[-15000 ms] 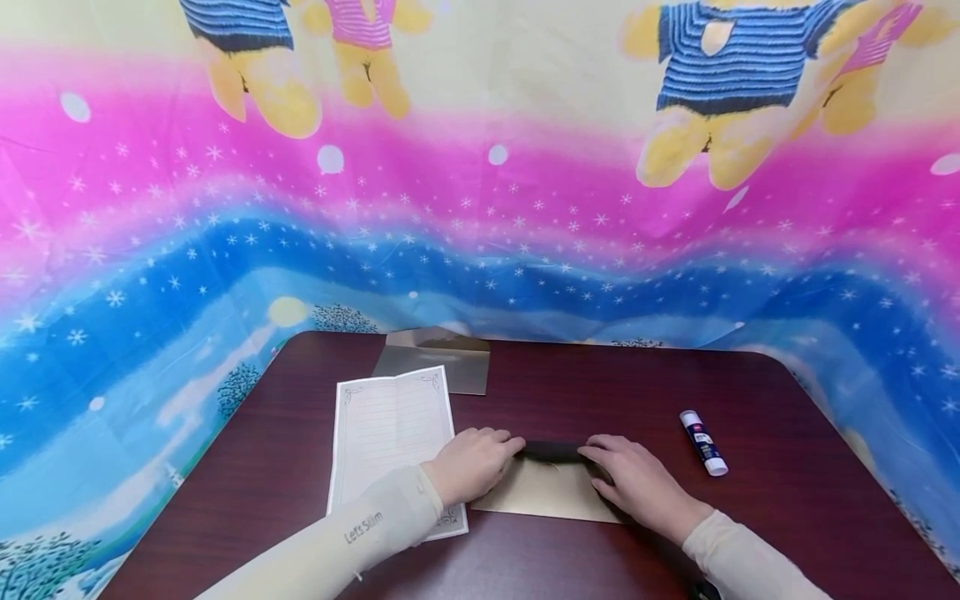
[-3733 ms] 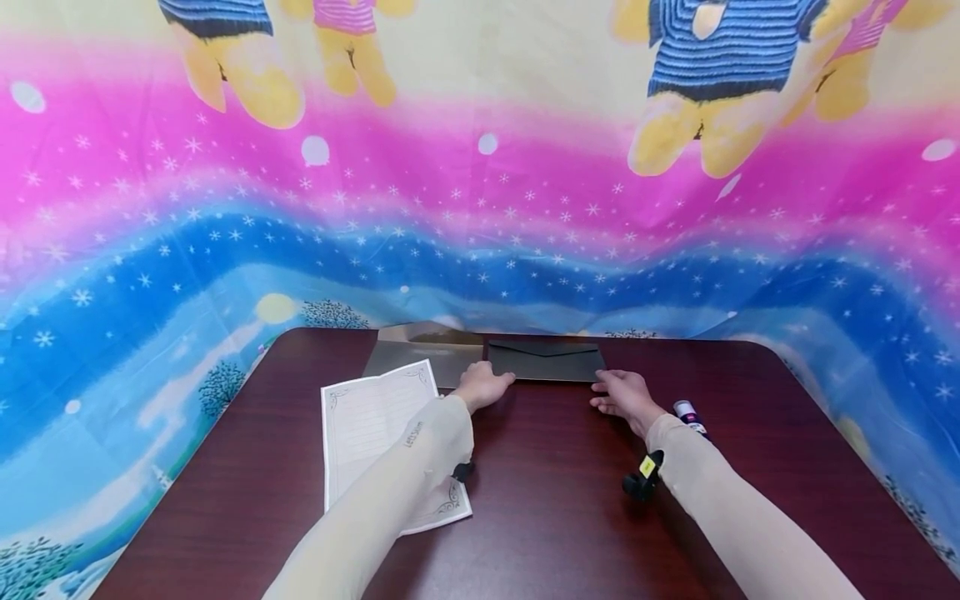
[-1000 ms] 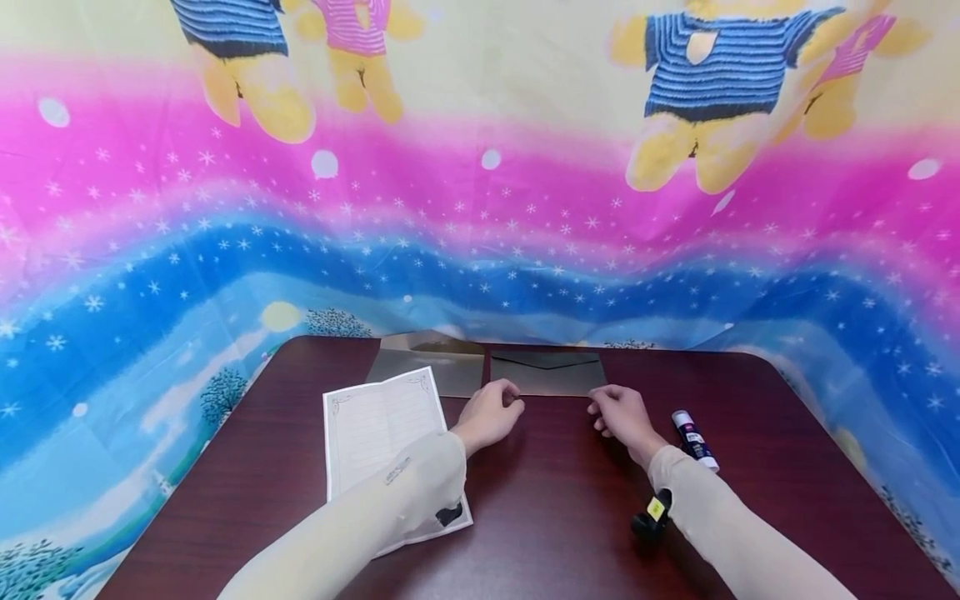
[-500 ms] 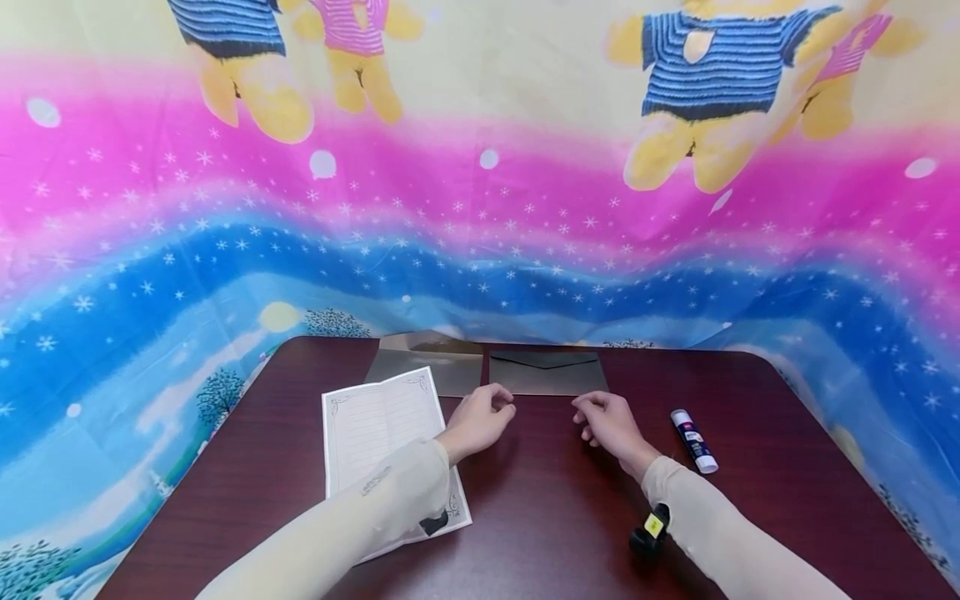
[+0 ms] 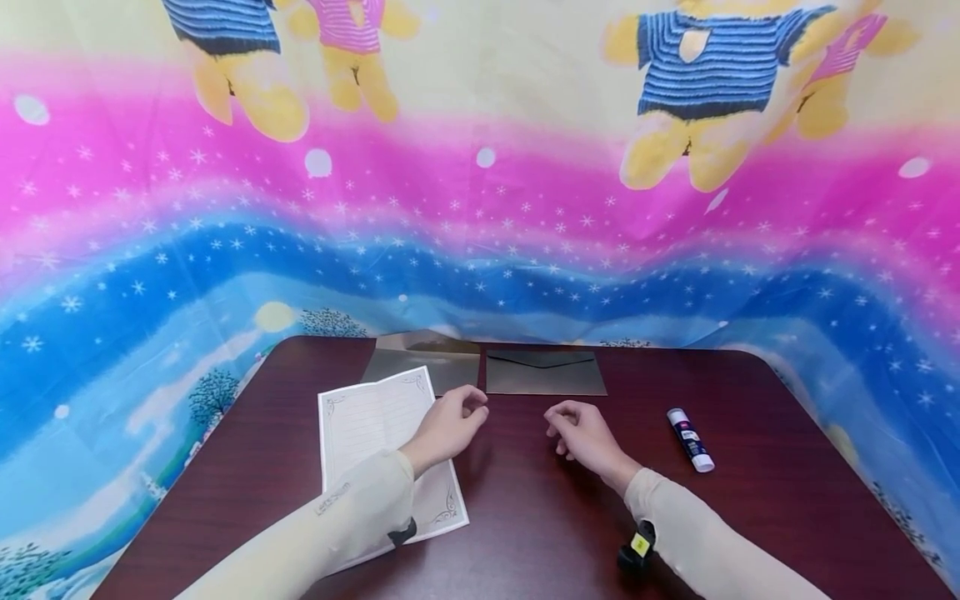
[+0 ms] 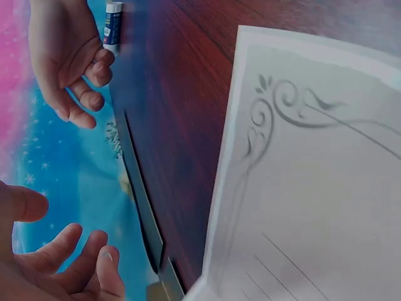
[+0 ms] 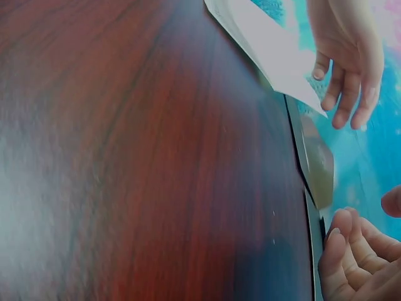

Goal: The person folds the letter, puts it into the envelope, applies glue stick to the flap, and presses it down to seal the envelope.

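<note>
My left hand (image 5: 448, 423) hovers over the right edge of a lined letter sheet (image 5: 367, 425) with scrollwork corners, fingers loosely bent around nothing. To its right, my right hand (image 5: 585, 437) hangs above the table, likewise holding nothing. Beyond them lies a dark grey envelope (image 5: 546, 379), its pointed flap folded down. Beside it on the left, a second envelope (image 5: 431, 369) has its flap raised, and the sheet covers its lower left part. The left wrist view has the curled fingers (image 6: 94, 260) of my left hand apart from the sheet's printed corner.
A glue stick (image 5: 691, 440) lies on the dark red wooden table (image 5: 517, 525), right of my right hand. A printed cloth (image 5: 480, 208) hangs close behind the table's far edge. My left sleeve (image 5: 322, 517) covers part of the sheet.
The dark envelope, earlier between both hands near the front, has been moved to the back beside the other envelope and let go. Both hands have since drawn back and left.
</note>
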A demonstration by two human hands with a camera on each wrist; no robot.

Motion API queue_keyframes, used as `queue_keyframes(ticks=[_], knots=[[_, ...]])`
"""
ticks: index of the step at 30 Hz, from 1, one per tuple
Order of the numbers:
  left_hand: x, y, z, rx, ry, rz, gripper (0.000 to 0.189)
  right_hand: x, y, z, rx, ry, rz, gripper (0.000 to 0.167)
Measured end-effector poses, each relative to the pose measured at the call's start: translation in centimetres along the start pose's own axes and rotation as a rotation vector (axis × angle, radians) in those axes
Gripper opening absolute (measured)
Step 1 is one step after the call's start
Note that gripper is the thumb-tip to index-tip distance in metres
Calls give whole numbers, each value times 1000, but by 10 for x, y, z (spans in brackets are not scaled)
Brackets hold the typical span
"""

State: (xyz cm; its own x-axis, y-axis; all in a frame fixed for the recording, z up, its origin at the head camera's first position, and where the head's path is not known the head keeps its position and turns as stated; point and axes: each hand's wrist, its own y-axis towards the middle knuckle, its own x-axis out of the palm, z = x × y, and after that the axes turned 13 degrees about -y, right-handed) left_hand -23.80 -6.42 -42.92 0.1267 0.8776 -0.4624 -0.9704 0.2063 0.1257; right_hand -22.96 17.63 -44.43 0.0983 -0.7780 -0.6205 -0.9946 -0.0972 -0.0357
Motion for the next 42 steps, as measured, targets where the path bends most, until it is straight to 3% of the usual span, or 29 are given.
queue_keyframes(ticks=[8, 14, 27, 35, 42], knots=[[-21, -10, -11, 30, 11, 47, 22, 21, -3, -9, -56, -23, -23, 23], [-38, -13, -19, 37, 111, 108, 28, 40, -6, -17, -94, -45, -48, 20], [-94, -22, -48, -43, 217, 264, 55, 72, -10, -21, -226, -205, -68, 19], [-125, -25, -67, -177, 186, 362, 71, 73, -12, -25, -240, -217, -74, 19], [-147, -29, -81, -415, 123, 300, 89, 74, -12, -26, -245, -220, -81, 17]])
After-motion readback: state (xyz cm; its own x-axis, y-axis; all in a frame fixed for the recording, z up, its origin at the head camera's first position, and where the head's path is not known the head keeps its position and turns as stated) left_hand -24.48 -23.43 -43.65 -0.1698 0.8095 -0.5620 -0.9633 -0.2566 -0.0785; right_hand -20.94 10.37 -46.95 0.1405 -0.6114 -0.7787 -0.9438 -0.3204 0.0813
